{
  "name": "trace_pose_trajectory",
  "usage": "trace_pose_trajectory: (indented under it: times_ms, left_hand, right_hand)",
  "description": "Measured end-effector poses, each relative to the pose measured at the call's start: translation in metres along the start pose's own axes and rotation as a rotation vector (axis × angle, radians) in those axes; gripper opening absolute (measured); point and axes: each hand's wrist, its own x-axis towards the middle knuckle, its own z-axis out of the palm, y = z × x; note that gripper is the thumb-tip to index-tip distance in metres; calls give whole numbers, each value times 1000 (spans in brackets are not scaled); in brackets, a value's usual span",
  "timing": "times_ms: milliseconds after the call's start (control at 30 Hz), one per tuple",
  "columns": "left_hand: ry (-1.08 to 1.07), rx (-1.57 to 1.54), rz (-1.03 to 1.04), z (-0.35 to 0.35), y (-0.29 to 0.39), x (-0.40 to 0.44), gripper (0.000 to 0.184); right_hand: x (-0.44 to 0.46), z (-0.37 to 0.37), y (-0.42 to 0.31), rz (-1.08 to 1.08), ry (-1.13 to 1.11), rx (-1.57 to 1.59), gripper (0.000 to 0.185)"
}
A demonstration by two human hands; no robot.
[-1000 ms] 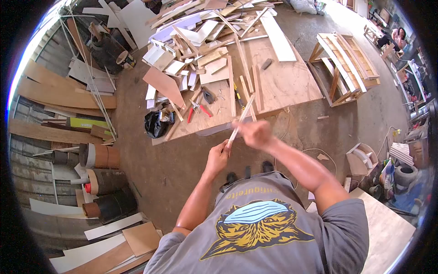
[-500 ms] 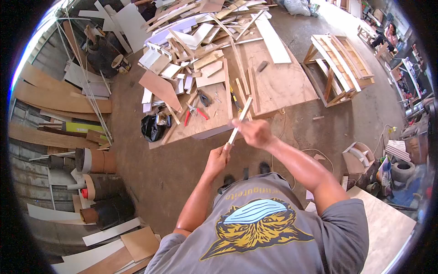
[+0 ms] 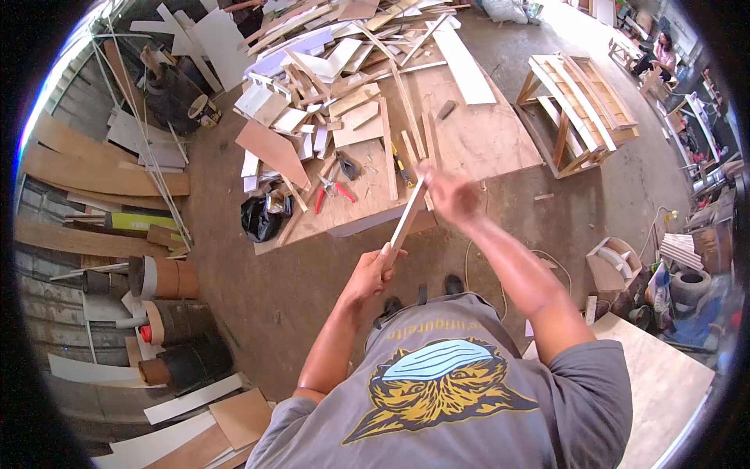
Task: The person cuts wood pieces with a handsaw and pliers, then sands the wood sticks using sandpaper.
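A narrow, pale wooden strip (image 3: 408,213) is held at a slant in front of my body, above the floor. My left hand (image 3: 375,273) grips its lower end, the thumb lying along the wood. At the upper end is my right hand (image 3: 453,195), curled and blurred by motion, its fingertips against the strip. Whether a small thing sits between those fingers I cannot make out. Just beyond the strip is the workbench (image 3: 492,148), bearing red-handled pliers (image 3: 334,191), a black tape dispenser-like object (image 3: 348,167) and a yellow-and-black tool (image 3: 403,173).
Wood offcuts (image 3: 312,86) are heaped on the bench's far left. A black plastic bag (image 3: 259,219) hangs at its front left corner. A slatted wooden frame (image 3: 578,109) stands to the right. A cable (image 3: 506,301) lies on the floor. A person (image 3: 660,59) sits far right.
My right hand has moved up and slightly right, toward the strip's upper end, uncovering more of its middle. My left hand keeps its grip at the lower end.
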Motion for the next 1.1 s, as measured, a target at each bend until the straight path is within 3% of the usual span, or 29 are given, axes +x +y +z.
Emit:
trace_pose_trajectory:
  times_ms: [67,100,200,233,333,367,467,500,600,633,733,767,867,900,1000,1100]
  left_hand:
    - [-2,-23,32,-6,-11,9,58]
    - [6,-11,23,-5,-6,6,58]
    - [38,-9,3,4,-6,-5,56]
    - [45,-15,9,4,-10,-3,55]
    - [89,41,53,1,-16,4,52]
    - [110,66,67,1,-19,6,52]
    - [102,103,111,-7,-31,9,51]
    - [116,115,104,-6,-32,5,50]
    - [155,195,141,-5,-25,9,48]
    - [174,240,176,-7,-32,14,48]
    - [208,305,205,-7,-34,13,47]
    - [218,313,202,-5,-35,10,47]
    - [312,447,214,-4,-37,16,42]
    - [337,485,287,-4,-40,19,40]
    - [383,595,423,-4,-43,14,34]
    - [392,661,395,-1,-34,1,34]
  right_hand:
    - [-22,-1,-18,-236,-211,11,28]
    - [-17,-10,-28,-344,-70,33,28]
    - [-3,-9,-6,145,-160,112,30]
    - [0,-7,-2,92,17,46,26]
    - [-22,-3,-26,-164,-263,48,26]
    - [-26,-16,-38,-263,-262,130,26]
    - [-24,6,0,-8,-288,5,27]
    - [-7,-7,-3,137,-179,86,29]
    - [-22,9,-11,-85,-103,55,29]
    - [-28,3,-25,-178,-237,98,30]
    - [-30,5,-18,-227,-199,56,30]
    - [-28,19,-4,-99,-102,46,29]
    - [-20,10,-22,116,-229,-17,28]
    - [-26,8,-33,-78,-186,-1,27]
    - [-24,-8,-40,-205,-263,-36,28]
    - [-18,1,-22,5,-261,-149,27]
